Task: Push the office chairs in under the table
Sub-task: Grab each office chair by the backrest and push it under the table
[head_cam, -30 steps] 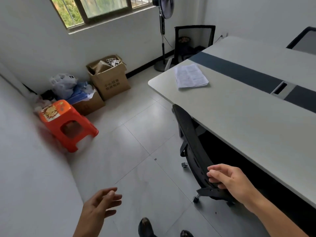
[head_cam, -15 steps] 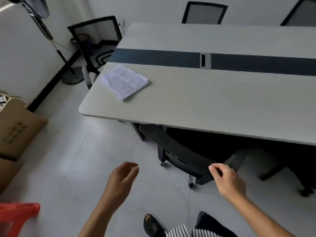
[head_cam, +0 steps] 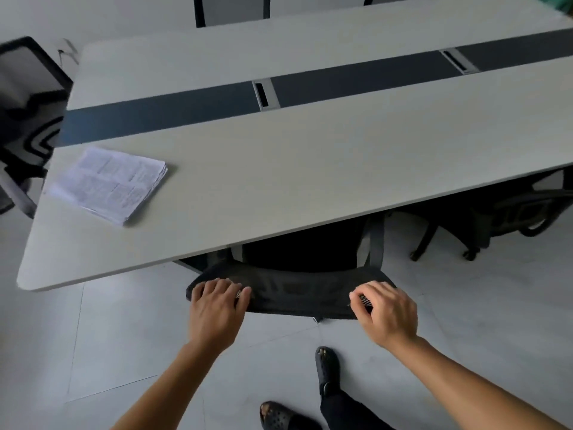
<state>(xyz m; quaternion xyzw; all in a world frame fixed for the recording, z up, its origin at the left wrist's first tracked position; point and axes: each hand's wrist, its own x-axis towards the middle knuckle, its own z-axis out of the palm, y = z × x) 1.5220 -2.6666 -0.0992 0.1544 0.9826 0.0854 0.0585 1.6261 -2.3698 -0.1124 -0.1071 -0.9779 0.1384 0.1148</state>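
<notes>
A black mesh office chair point(head_cam: 297, 290) stands at the near edge of the long grey table point(head_cam: 279, 181); its seat is hidden under the tabletop and only the top of the backrest shows. My left hand point(head_cam: 217, 308) grips the backrest's left end. My right hand point(head_cam: 384, 311) grips its right end. A second black chair point(head_cam: 508, 212) sits partly under the table at the right. A third chair point(head_cam: 28, 113) stands off the table's left end, pulled out. Two more backrests point(head_cam: 231, 9) rise beyond the far side.
A stack of printed papers point(head_cam: 114, 184) lies on the table's near left corner. A dark strip with cable slots point(head_cam: 265, 94) runs along the table's middle. My feet in black clogs point(head_cam: 325, 364) stand on the grey tiled floor behind the chair.
The view has swung to face the table square on. My left hand has come up and taken the backrest's left end. My right hand holds the right end.
</notes>
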